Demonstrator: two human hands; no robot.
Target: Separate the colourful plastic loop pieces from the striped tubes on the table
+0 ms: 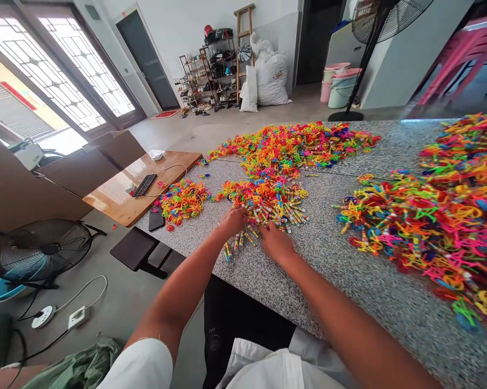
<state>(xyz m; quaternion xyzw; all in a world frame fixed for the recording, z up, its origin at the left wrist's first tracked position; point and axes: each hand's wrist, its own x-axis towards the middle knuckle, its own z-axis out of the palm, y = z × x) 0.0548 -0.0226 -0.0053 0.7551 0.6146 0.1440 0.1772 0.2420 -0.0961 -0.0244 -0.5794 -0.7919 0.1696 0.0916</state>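
My left hand (234, 220) is at the near edge of a small pile of colourful plastic pieces (263, 192), with its fingers curled down among short patterned sticks. To its right, my right hand (276, 242) reaches into the same sticks, thumb and fingers drawn together. Several patterned sticks (250, 237) lie between the hands, and more patterned sticks (295, 212) fan out just beyond my right hand. What the fingertips of each hand grip is too small and partly hidden.
The speckled stone table (324, 243) carries a large heap (449, 216) on the right, a far heap (292, 143) and a small left pile (185, 201). A phone (157, 220) lies near the left edge. A wooden table (170, 162) holds a keyboard (145, 185). A fan (51, 248) stands on the floor.
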